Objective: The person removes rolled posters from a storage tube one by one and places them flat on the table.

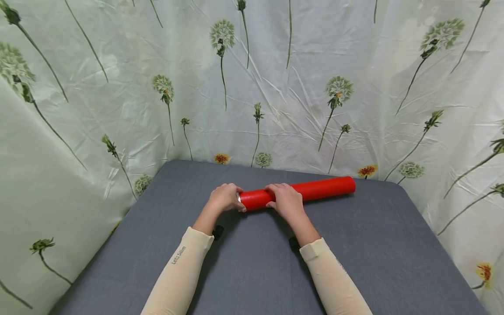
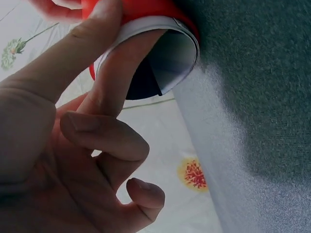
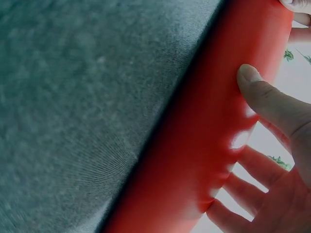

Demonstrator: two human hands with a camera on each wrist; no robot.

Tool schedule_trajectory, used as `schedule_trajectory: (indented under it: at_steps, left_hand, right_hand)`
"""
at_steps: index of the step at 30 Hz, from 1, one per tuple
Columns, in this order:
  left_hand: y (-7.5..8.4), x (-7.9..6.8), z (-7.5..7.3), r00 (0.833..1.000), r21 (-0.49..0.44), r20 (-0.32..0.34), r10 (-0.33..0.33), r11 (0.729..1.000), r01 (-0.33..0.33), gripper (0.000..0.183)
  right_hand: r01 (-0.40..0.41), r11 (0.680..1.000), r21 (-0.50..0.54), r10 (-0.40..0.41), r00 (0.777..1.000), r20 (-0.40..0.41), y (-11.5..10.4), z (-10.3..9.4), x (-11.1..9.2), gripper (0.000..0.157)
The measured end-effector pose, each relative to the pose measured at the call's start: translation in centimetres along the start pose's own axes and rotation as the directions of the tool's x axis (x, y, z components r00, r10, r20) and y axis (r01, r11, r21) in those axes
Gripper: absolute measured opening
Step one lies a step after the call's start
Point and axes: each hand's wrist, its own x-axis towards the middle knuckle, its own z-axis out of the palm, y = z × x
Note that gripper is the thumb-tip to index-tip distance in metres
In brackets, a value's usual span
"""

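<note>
A long red roll [image 1: 324, 188] of glossy sheet lies slantwise across the far part of the grey table. At its left end my left hand [image 1: 224, 197] pinches the rim, index finger inside the hollow and thumb on the outside. The left wrist view shows the roll's white inner layer [image 2: 150, 23] and a dark inside edge, while the other fingers curl free below. Farther right along the tube, my right hand [image 1: 286, 200] grips it from above, thumb on the near side. In the right wrist view its fingertips [image 3: 218, 206] press small dents into the red surface.
The grey cloth-covered table [image 1: 252, 271] stretches toward me on all sides of the roll. Behind and beside it hangs a pale curtain [image 1: 275, 87] printed with dandelions, close to the table's far edge and the roll's right end.
</note>
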Motion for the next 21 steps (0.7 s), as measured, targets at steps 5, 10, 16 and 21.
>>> schedule_trajectory:
  at_steps: [5,10,16,21]
  left_hand:
    - [-0.1,0.1,0.0,1.000,0.001,0.026,0.014,1.000,-0.014,0.070]
    - [0.0,-0.1,-0.1,0.997,-0.003,0.065,0.034,0.999,-0.034,0.073]
    - [-0.2,-0.2,-0.2,0.998,0.019,0.054,0.039,0.999,-0.040,0.069]
    - [-0.3,-0.2,-0.2,0.999,0.037,0.034,0.043,0.998,-0.044,0.063]
  right_hand:
    - [-0.020,1.000,-0.005,0.020,1.000,0.021,-0.1,-0.4,-0.1,0.053]
    - [-0.044,0.999,-0.019,0.044,0.998,0.039,-0.3,-0.8,-0.3,0.053]
    - [-0.060,0.997,-0.055,0.062,0.998,0.032,-0.2,-1.2,-0.5,0.051]
    - [-0.084,0.994,-0.065,0.087,0.995,0.052,0.0,-1.7,-0.5,0.050]
